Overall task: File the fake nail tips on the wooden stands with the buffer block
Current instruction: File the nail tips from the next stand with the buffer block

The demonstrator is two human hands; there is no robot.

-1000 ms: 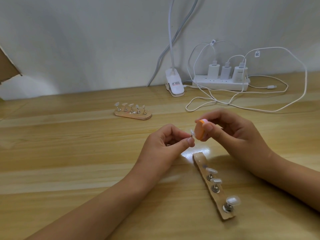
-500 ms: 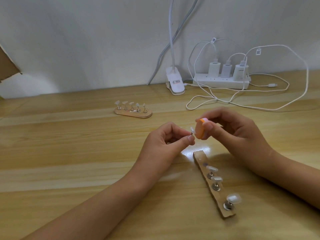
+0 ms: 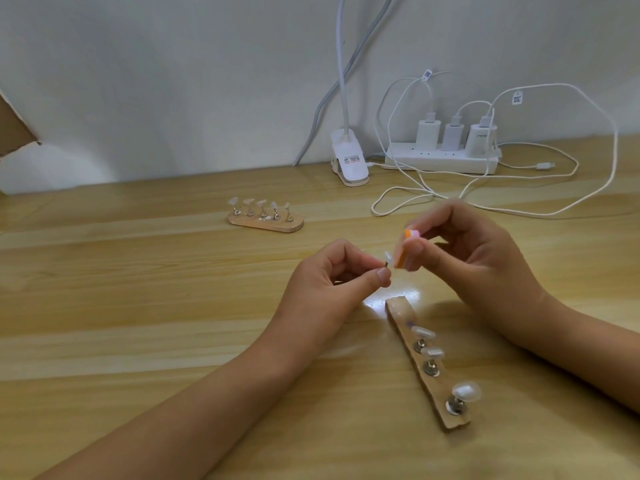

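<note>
A single wide-angle view looks from head height forward and down across the worktop (image 3: 138, 306). It sits close above both hands, facing the wall (image 3: 173, 81) behind.

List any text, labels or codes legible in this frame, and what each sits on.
No text can be read.
Lamp clip sticker: red and dark print, too small.
Left cable tag: code pattern, blurred.
Right cable tag: code pattern, blurred.
Rightmost charger: faint grey marking, unreadable.
</note>
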